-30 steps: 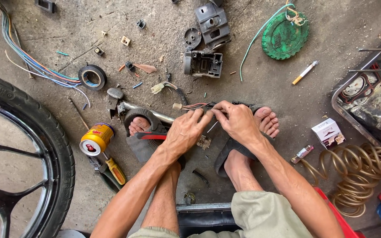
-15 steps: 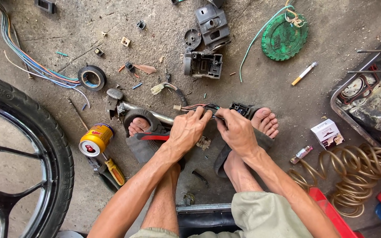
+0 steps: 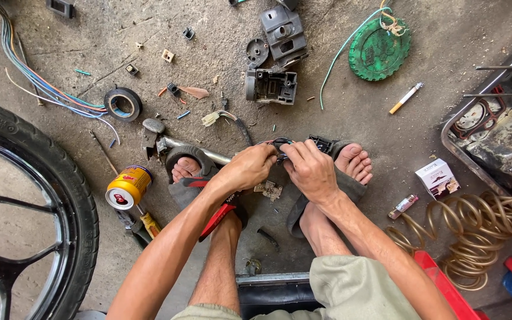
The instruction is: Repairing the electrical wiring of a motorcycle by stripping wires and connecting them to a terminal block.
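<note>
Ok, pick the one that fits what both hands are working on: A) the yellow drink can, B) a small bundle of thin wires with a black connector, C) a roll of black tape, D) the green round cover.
B: the left hand and right hand meet on the thin wires with a black connector, held above the sandalled feet; tape, can and cover lie untouched on the floor.

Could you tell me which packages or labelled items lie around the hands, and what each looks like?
Drink can: on its side by the left foot, yellow and red.
Small box: right of the right foot, white carton.
Lighter: beside the box, slim, labelled.
Tape roll: upper left, black ring.
</note>
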